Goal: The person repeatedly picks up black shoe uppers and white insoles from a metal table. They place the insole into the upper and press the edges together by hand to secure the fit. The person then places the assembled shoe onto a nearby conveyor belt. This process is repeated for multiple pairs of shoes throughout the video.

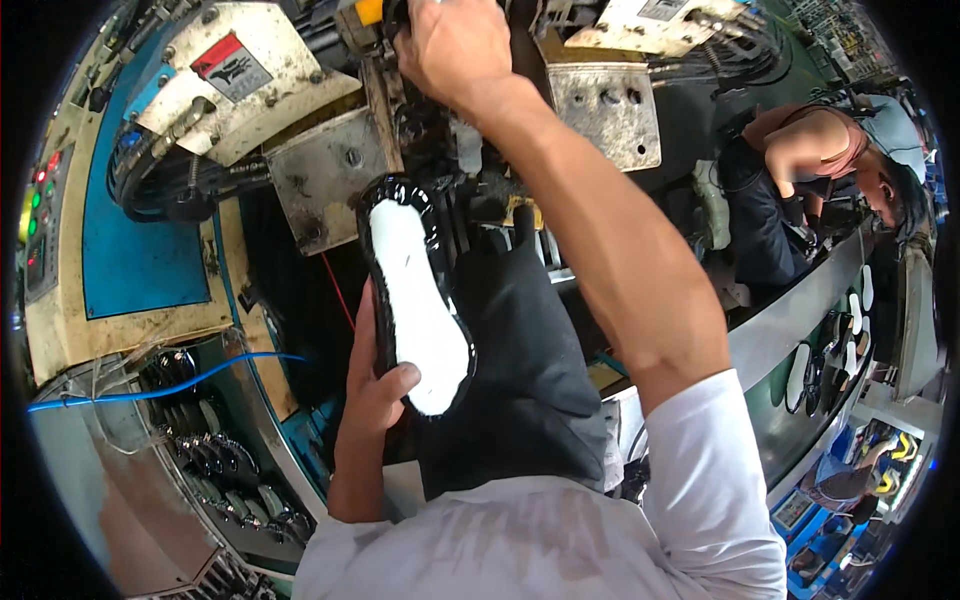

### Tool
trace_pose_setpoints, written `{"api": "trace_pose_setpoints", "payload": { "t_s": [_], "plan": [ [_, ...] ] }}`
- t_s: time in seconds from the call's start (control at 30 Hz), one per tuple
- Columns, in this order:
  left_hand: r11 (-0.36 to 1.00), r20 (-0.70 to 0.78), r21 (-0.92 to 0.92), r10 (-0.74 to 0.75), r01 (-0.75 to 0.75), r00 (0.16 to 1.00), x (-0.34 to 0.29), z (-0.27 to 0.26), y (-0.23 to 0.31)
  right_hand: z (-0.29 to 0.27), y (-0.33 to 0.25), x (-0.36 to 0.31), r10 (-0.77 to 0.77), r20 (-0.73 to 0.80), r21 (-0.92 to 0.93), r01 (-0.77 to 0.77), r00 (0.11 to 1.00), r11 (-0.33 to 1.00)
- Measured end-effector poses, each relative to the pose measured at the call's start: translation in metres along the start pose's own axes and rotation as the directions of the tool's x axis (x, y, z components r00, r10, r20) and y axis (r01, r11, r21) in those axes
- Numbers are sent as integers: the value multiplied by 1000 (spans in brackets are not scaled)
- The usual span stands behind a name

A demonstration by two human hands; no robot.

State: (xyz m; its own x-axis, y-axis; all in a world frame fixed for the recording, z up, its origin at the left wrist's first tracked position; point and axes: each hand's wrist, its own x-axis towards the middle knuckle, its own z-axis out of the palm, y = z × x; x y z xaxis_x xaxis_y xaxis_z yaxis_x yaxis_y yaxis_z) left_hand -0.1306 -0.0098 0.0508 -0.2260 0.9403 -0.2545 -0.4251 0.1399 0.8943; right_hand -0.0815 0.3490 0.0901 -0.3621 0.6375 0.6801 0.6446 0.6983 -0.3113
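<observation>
A glossy black shoe upper (pixel 440 290) is held by my left hand (pixel 383 375), its white sole side turned up. The thumb lies over the wider lower end, while the other fingers are mostly hidden along its left side. The narrower end points at the machine, just below the metal plates (pixel 335 175). My right hand (pixel 455 50) reaches to the top of the view, over the middle of the machine. Its fingers are curled at a dark part there, and what they grip is cut off or hidden.
Cream machine housings (pixel 265 85) with hoses flank the middle. A panel with lit buttons (pixel 42 210) is at the left. Several black shoe uppers (pixel 215 440) lie on a rack at lower left. A co-worker (pixel 810 150) sits at the right beside a conveyor (pixel 775 350) bearing shoe parts.
</observation>
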Motion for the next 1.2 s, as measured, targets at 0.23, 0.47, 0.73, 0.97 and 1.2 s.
{"api": "trace_pose_setpoints", "payload": {
  "t_s": [0.23, 0.47, 0.73, 0.97, 1.2],
  "plan": [
    [1000, 72, -25, 20, -18, 997, 7, 14, 11, -11, 15, 17, -76, 65, 74, 71, 995, 995],
    [985, 137, 126, 100, -117, 986, -3, 25, 16, -94, -14, -111, 51, 531, 835, -533, 846, 138],
    [718, 249, 658, 78, -228, 965, -44, 83, -9, -138, -30, -244, 303, 646, 702, -390, 700, -596],
    [511, 362, 782, 96, -358, 927, -74, 100, -22, -195, -24, -300, 437, 424, 903, -335, 793, -269],
    [310, 468, 821, 118, -480, 876, -98, 99, -44, -217, -12, -341, 376, 472, 867, -341, 797, -364]
  ]
}}
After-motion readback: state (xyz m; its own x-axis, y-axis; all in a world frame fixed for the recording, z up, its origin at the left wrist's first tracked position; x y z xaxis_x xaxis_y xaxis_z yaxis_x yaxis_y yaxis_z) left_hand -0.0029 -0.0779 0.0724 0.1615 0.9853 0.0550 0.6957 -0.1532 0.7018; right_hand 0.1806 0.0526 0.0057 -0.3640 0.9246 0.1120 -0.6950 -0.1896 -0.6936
